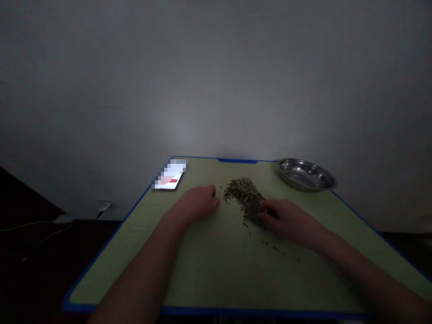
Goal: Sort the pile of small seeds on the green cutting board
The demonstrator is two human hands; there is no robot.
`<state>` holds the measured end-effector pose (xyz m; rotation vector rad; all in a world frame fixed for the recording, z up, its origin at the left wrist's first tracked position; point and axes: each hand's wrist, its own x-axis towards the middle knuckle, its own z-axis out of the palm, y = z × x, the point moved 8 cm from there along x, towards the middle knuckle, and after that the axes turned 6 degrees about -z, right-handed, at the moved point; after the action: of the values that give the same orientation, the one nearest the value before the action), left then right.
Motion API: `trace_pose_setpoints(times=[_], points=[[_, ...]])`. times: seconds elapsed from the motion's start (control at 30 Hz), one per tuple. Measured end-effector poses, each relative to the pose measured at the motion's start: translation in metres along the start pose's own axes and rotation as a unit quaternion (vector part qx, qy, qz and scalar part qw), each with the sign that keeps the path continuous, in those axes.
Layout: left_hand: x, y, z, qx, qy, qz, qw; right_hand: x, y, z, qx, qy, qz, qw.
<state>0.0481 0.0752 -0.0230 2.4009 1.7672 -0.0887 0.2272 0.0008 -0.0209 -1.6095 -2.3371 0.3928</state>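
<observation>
Reaches over green worktop (202, 270), roomy toward blue near edge (216, 311), before grey wall (216, 81), with left hand (200, 201) of unclear grip, right hand (285, 219), fingertips apart, at dark grains (245, 192).

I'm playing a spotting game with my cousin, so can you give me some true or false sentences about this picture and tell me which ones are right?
1. The right hand is at the pile of small dark pieces. True.
2. The metal bowl is on the left side of the table. False: it is near the far right corner.
3. The phone has a lit screen. True.
4. The left hand is holding the phone. False: it is apart from the phone, between it and the pile.
5. The table has a red edge. False: the edge is blue.
6. A few small pieces lie apart from the pile. True.
</observation>
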Motion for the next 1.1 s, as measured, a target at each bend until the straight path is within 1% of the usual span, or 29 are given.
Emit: trace_pose_setpoints(times=[0.2,0.4,0.63,0.9,1.1], points=[[-0.001,0.0,-0.001,-0.007,0.002,0.005,1.0,-0.005,0.004,-0.001,0.018,0.003,-0.009,1.0],[-0.002,0.001,-0.002,-0.008,0.008,0.002,1.0,-0.012,0.002,0.001,0.039,-0.016,-0.018,0.999],[0.0,0.0,-0.002,-0.011,0.006,-0.004,1.0,-0.007,-0.003,0.002,0.033,-0.011,-0.013,0.999],[-0.001,-0.001,-0.001,-0.009,0.006,-0.001,1.0,-0.002,0.002,0.003,0.026,0.004,0.001,1.0],[0.0,-0.002,0.0,-0.013,0.003,-0.004,1.0,0.004,0.001,0.004,0.005,0.008,-0.005,1.0]])
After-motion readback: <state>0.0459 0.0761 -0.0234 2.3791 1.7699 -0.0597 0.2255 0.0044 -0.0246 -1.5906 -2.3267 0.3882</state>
